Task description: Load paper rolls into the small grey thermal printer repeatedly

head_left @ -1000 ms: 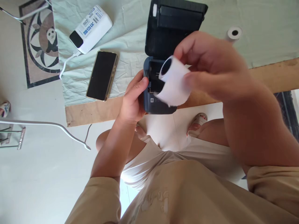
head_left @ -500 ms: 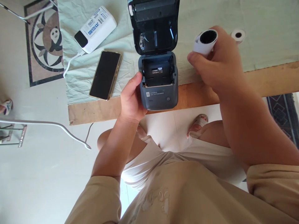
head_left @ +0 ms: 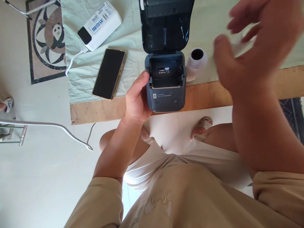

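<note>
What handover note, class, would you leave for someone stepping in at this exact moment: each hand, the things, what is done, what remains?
Left hand: gripping the printer by its left side at the table edge.
Right hand: open, blurred, raised above the cloth; whether it touches anything is unclear.
Paper roll: on the cloth, against the printer's right side.
Done: lid open.
Left: paper bay empty.

You wear a loose beige short-sleeved shirt (head_left: 180, 202), its sleeves ending above the elbows, with a faint tone-on-tone embroidered motif on the chest. Below it are pale cream shorts (head_left: 171, 158). Both forearms are bare, and your left hand (head_left: 136, 101) and right hand (head_left: 251, 47) carry no rings, watch or gloves. A light sandal (head_left: 201, 125) shows on one foot.
</note>
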A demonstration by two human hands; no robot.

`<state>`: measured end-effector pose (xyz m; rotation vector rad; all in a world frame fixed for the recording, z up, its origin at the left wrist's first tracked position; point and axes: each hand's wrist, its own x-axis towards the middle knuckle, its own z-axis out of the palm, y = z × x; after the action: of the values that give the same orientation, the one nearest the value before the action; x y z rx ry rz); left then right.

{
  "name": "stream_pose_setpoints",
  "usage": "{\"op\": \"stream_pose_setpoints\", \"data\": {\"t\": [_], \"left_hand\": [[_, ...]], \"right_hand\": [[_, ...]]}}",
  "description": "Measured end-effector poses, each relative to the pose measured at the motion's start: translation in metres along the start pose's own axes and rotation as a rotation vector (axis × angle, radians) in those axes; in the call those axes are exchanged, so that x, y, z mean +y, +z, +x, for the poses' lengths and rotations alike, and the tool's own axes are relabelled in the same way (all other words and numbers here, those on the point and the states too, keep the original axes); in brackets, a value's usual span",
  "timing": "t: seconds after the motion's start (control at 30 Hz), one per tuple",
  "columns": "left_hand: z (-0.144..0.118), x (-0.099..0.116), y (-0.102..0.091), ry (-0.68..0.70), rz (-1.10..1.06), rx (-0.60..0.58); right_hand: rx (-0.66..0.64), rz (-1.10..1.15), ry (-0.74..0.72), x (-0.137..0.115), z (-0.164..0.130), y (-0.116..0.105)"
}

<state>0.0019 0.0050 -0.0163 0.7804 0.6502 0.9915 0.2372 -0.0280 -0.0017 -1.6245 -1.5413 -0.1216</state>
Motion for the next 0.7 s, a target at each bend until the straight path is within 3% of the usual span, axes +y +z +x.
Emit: {"op": "stream_pose_setpoints", "data": {"t": [0.1, 0.27, 0.33, 0.47, 0.53, 0.6, 0.63, 0.7], "left_hand": [[0.001, 0.0, -0.002, 0.003, 0.003, -0.025], [0.002, 0.0, -0.005, -0.006, 0.046, -0.005], [0.002, 0.0, -0.005, -0.009, 0.061, -0.011], [0.002, 0.001, -0.003, 0.003, 0.059, -0.049], [0.002, 0.001, -0.003, -0.001, 0.05, -0.058], [0.002, 0.001, -0.003, -0.007, 0.039, -0.052], [0.001, 0.001, -0.003, -0.009, 0.034, -0.048], [0.001, 0.0, -0.003, -0.005, 0.02, -0.045]], "right_hand": [[0.059, -0.185, 0.178, 0.008, 0.007, -0.011], [-0.202, -0.323, 0.629, 0.009, 0.019, 0.0], [-0.231, -0.335, 0.689, 0.007, 0.02, 0.004], [-0.219, -0.322, 0.654, 0.009, 0.014, 0.0], [-0.164, -0.138, 0.562, 0.012, 0.01, -0.002], [-0.07, 0.212, 0.46, 0.015, 0.01, -0.002], [-0.02, 0.404, 0.473, 0.016, 0.012, -0.001], [0.059, 0.734, 0.684, 0.017, 0.02, 0.001]]}}
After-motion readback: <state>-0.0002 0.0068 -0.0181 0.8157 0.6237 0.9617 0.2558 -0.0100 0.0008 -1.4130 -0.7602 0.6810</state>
